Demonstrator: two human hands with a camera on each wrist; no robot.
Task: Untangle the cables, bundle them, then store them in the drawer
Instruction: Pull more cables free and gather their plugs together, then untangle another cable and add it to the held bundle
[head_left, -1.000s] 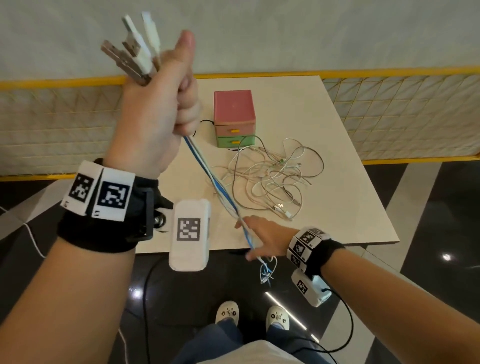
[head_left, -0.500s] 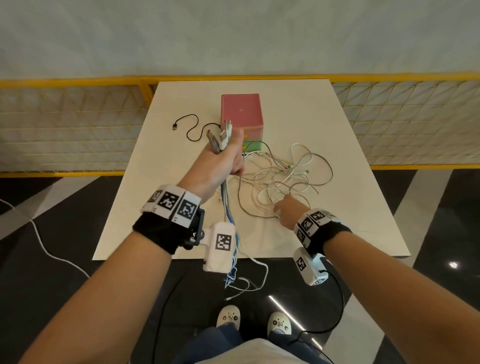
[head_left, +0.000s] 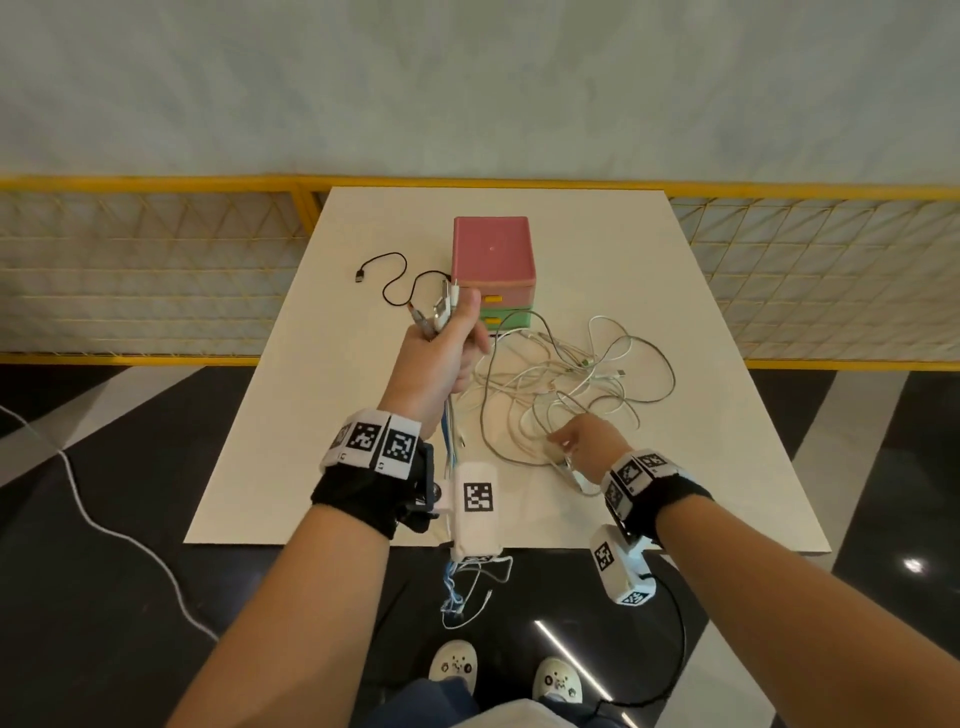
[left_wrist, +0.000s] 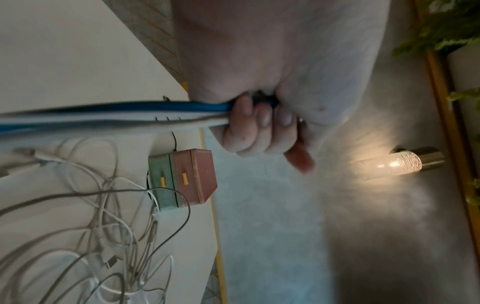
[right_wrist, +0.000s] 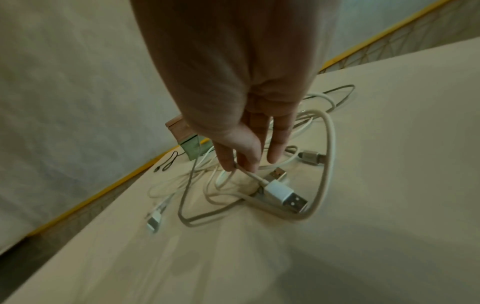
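My left hand (head_left: 441, 358) is raised over the table and grips a bundle of blue and white cables (head_left: 448, 431). Their plugs (head_left: 439, 310) stick up above the fist, and the loose ends hang below the table's front edge. In the left wrist view the fingers (left_wrist: 259, 127) curl round that bundle (left_wrist: 103, 115). My right hand (head_left: 558, 441) reaches into the tangle of white cables (head_left: 571, 374). There, thumb and forefinger (right_wrist: 241, 166) pinch a white cable just behind its USB plug (right_wrist: 285, 195). The pink and green drawer box (head_left: 492, 260) stands behind with both drawers closed.
A black cable (head_left: 389, 280) lies left of the drawer box on the white table (head_left: 727, 415). A yellow mesh railing (head_left: 156, 270) runs behind the table. A white cord (head_left: 104, 519) trails over the dark floor at the left. My shoes (head_left: 506, 670) show below.
My left hand has come down from high up to just above the table, still gripping the bundle. My right hand left the bundle near the front edge and went into the tangle.
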